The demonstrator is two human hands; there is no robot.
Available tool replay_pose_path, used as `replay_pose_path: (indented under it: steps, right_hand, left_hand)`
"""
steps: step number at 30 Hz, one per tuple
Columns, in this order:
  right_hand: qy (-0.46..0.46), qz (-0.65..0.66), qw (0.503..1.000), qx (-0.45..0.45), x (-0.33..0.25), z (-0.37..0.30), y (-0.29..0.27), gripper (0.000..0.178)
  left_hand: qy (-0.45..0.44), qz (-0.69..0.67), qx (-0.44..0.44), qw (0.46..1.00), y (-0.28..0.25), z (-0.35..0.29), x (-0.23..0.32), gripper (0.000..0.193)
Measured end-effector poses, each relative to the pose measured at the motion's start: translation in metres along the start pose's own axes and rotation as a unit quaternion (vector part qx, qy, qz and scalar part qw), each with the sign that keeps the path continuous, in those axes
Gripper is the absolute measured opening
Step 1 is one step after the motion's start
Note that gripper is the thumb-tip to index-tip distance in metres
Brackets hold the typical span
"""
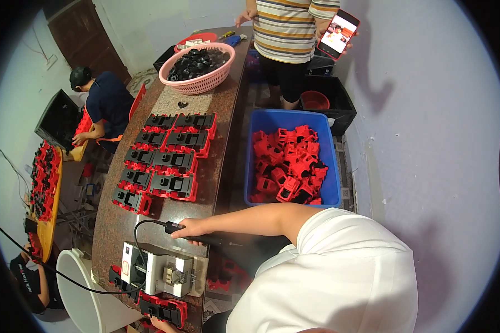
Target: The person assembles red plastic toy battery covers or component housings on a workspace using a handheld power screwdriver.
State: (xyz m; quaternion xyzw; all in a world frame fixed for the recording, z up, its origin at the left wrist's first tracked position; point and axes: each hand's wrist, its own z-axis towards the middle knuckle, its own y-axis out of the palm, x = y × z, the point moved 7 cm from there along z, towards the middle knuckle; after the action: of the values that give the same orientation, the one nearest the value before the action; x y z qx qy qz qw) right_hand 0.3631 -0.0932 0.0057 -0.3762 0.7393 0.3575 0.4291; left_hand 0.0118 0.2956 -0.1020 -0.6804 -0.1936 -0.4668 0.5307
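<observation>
My right hand point(190, 228) is closed round the black handle of a corded electric screwdriver point(175, 227), over the table's edge. Its cable loops toward a white box-shaped device point(178, 276) with a metal mechanism. At the lower edge, my left hand point(162, 325) is partly hidden; its fingers grip the near side of a red-and-black plastic assembly point(164, 311). Another such assembly lies beside the device, partly covered by it. Farther along the table stand two rows of similar red-and-black assemblies point(174, 162).
A pink basket point(200, 84) of black parts stands at the table's far end. Right of the table is a blue bin point(334, 166) of red parts. A person in a striped shirt point(286, 28) holds a phone point(338, 34). Other people work at left, near a white bucket point(78, 288).
</observation>
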Motion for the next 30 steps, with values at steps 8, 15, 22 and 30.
replay_pose_path:
  steps: [8, 15, 22, 30]
  right_hand:
    - [0.000, 0.002, 1.000, -0.003, -0.002, -0.002, 0.001, 0.048]
    - [0.002, 0.000, 1.000, -0.002, -0.003, 0.000, 0.003, 0.046]
    - [0.017, -0.012, 1.000, -0.003, 0.004, 0.005, 0.001, 0.048]
    - [-0.007, -0.013, 1.000, 0.005, -0.006, 0.004, 0.017, 0.048]
  left_hand:
    - [0.044, 0.017, -0.024, 0.999, 0.002, -0.002, 0.002, 0.039]
    - [0.066, 0.028, -0.032, 0.997, -0.008, -0.022, -0.012, 0.039]
    - [-0.084, -0.013, 0.011, 0.996, -0.009, -0.028, -0.019, 0.046]
    - [-0.090, -0.112, 0.051, 0.988, -0.026, -0.048, -0.035, 0.055]
